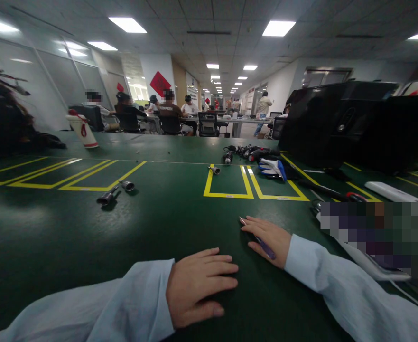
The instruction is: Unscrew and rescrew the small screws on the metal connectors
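My left hand (203, 286) lies palm down on the green tabletop (130, 237), fingers spread and holding nothing. My right hand (271, 237) is a little farther out to the right, with a slim screwdriver (266, 249) held beneath its fingers. The purple handle shows between thumb and index finger, and the thin shaft's tip pokes out past the fingertips. Part of the screwdriver is hidden by the fingers. Beyond the hands, a metal socket bit (215, 170) lies inside a yellow tape outline (226, 195). Two more socket bits (106, 198) rest at the left.
A blue-and-white glove (273, 168) lies near a power tool (262, 153) and its coiled cord. At right are a white power strip (395, 194), a blurred-out device and dark monitors (337, 123). A paper cup (83, 130) stands far left. Several people sit at tables beyond.
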### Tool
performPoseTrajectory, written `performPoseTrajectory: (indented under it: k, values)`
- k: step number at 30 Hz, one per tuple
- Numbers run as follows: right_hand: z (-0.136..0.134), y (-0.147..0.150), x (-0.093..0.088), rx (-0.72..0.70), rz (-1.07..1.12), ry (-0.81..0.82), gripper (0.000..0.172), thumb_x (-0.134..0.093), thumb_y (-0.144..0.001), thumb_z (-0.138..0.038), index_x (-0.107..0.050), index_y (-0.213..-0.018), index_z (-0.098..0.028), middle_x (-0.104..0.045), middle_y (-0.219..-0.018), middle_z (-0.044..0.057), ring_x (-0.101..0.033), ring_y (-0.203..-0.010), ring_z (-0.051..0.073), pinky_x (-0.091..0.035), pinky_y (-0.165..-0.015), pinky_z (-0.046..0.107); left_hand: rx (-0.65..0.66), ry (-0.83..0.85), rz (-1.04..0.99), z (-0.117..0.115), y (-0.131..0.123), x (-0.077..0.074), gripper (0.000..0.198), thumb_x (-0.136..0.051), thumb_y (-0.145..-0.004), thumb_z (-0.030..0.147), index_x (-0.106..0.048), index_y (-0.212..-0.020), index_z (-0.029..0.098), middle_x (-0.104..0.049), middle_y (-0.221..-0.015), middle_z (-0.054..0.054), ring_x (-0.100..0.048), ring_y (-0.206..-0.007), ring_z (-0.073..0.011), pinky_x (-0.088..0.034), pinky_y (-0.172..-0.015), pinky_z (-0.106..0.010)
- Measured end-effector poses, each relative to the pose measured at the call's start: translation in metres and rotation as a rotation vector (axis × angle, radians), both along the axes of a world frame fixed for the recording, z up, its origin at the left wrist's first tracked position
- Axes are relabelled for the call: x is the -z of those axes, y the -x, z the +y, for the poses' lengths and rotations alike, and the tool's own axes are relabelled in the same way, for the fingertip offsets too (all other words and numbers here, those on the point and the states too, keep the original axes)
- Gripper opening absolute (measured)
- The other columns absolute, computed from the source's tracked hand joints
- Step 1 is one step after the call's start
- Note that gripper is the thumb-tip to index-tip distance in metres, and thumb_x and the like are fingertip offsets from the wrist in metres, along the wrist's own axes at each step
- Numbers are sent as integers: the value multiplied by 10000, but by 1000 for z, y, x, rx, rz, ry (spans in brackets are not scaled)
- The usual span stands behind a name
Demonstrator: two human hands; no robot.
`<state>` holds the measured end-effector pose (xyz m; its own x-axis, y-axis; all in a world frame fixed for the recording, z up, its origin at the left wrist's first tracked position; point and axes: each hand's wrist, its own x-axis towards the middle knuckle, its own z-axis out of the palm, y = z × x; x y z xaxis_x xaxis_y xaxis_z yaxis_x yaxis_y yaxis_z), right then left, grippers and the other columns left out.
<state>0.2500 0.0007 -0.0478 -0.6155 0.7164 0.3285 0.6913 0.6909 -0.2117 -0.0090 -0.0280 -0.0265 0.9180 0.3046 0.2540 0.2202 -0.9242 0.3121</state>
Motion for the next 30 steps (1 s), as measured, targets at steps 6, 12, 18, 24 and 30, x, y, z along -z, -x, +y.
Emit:
performPoseTrajectory:
  k: [6,12,18,24,30]
  values:
    - [-2,-1,-4,9,-11,35,338,-488,-787,-258,-500,-1113,-167,-502,-1224,105,-412,-1172,240,-355,-966,430,-531,-462,-196,92,61,1,269,-415,-804,248,-553,-1010,146,-582,-1085,-110,-514,-1027,-192,-380,-907,-346]
    - [0,2,-5,31,2,37,320,-477,-791,-261,-514,-1099,-184,-514,-1212,96,-427,-1157,249,-366,-949,450,-1253,-647,82,168,137,-16,385,-414,-780,307,-509,-1064,65,-407,-1225,-229,-400,-1101,-363,-305,-887,-482]
    - [2,4,-5,26,13,22,315,-485,-777,-234,-525,-1085,-177,-520,-1208,92,-440,-1146,242,-375,-948,434,-1436,-403,378,174,140,-23,433,-355,-807,397,-554,-913,27,-557,-957,-211,-477,-936,-398,-260,-798,-562]
    - [3,4,-5,30,5,22,313,-480,-783,-242,-529,-1084,-173,-524,-1204,96,-443,-1144,248,-384,-940,440,-1436,-432,424,175,131,-18,405,-374,-790,358,-581,-927,39,-527,-1000,-243,-452,-950,-399,-344,-726,-466]
    - [4,3,-3,7,34,9,308,-482,-777,-223,-531,-1077,-174,-532,-1190,104,-446,-1141,246,-380,-939,437,-1172,-466,415,148,78,-8,331,-382,-788,264,-569,-997,89,-549,-957,-183,-502,-900,-302,-389,-741,-383]
